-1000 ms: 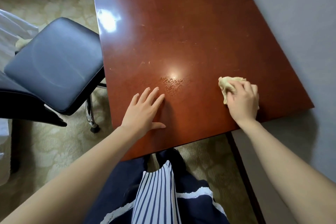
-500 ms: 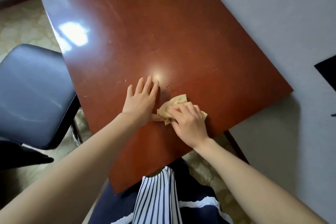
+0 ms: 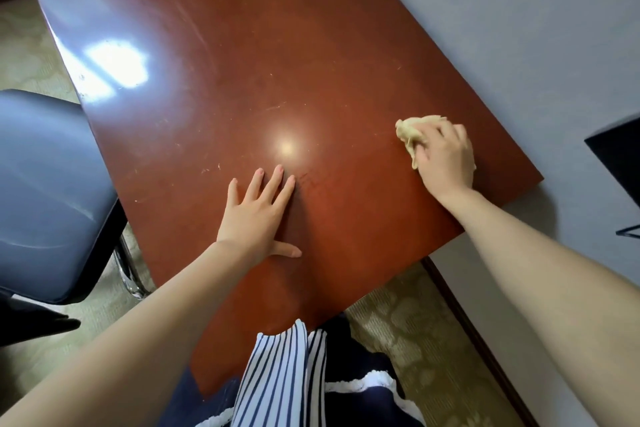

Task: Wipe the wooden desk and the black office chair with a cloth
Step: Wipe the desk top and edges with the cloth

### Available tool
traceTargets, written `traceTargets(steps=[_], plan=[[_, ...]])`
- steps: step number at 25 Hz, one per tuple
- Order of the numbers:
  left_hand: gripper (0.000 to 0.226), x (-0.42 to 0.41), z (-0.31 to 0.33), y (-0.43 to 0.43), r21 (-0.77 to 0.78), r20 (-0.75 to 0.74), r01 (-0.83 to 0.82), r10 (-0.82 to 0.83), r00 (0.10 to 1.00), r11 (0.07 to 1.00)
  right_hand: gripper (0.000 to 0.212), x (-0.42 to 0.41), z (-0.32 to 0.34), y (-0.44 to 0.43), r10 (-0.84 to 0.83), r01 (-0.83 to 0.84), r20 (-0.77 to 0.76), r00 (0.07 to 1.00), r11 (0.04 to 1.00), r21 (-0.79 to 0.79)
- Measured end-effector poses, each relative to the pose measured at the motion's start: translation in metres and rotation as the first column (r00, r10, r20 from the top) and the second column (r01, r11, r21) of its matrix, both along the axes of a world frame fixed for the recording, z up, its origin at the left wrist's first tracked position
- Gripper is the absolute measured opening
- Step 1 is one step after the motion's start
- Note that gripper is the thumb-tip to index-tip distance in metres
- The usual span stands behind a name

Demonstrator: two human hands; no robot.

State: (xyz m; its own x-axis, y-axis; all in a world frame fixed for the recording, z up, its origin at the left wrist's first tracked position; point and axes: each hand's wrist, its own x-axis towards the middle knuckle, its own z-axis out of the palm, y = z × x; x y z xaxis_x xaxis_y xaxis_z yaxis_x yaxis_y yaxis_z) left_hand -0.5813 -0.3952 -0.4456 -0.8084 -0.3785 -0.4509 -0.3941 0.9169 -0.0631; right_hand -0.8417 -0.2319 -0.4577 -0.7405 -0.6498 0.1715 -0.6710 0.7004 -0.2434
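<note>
The reddish-brown wooden desk (image 3: 242,62) fills the middle of the view, glossy with light glare. My left hand (image 3: 258,215) lies flat on the desktop near its front edge, fingers straight and spread. My right hand (image 3: 445,158) is near the desk's right edge and holds a crumpled beige cloth (image 3: 412,130) pressed against the wood; the cloth sticks out past my fingers. The black office chair (image 3: 45,191) stands to the left of the desk, its padded seat partly cut off by the frame.
A grey wall (image 3: 519,28) runs close along the desk's right side. A dark object (image 3: 620,156) juts in at the right edge. Patterned beige carpet (image 3: 408,329) lies below the desk. My striped and navy clothing (image 3: 287,378) touches the front edge.
My right hand slid the cloth from the desk's middle beside my left hand out to the right edge. My left hand stayed flat on the desk. The view shifted closer.
</note>
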Motion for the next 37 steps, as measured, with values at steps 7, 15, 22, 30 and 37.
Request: traceTargets(steps=[7,15,22,30,37], plan=[[0.126,0.002,0.000,-0.003,-0.004,-0.016,-0.027,0.027,0.999,1.000,0.025,0.049,-0.005,-0.076,-0.123,0.136,0.122,0.985,0.986,-0.101],[0.126,0.002,0.003,-0.002,-0.017,-0.008,-0.042,0.042,0.999,0.999,0.033,0.113,0.000,-0.040,0.395,-0.366,0.114,0.912,0.906,-0.211],[0.126,-0.001,0.008,0.001,0.003,0.038,-0.071,0.071,0.997,0.997,0.037,0.061,-0.003,0.037,0.564,-0.551,0.041,0.825,0.818,-0.166],[0.126,-0.002,0.012,0.003,0.018,0.057,-0.090,0.089,0.994,0.996,0.030,-0.048,0.001,0.086,-0.158,0.166,0.067,0.985,0.976,-0.144],[0.126,-0.003,0.012,0.001,0.029,0.042,-0.094,0.093,0.995,0.995,0.030,-0.072,0.005,0.022,-0.616,0.638,0.183,0.766,0.764,-0.100]])
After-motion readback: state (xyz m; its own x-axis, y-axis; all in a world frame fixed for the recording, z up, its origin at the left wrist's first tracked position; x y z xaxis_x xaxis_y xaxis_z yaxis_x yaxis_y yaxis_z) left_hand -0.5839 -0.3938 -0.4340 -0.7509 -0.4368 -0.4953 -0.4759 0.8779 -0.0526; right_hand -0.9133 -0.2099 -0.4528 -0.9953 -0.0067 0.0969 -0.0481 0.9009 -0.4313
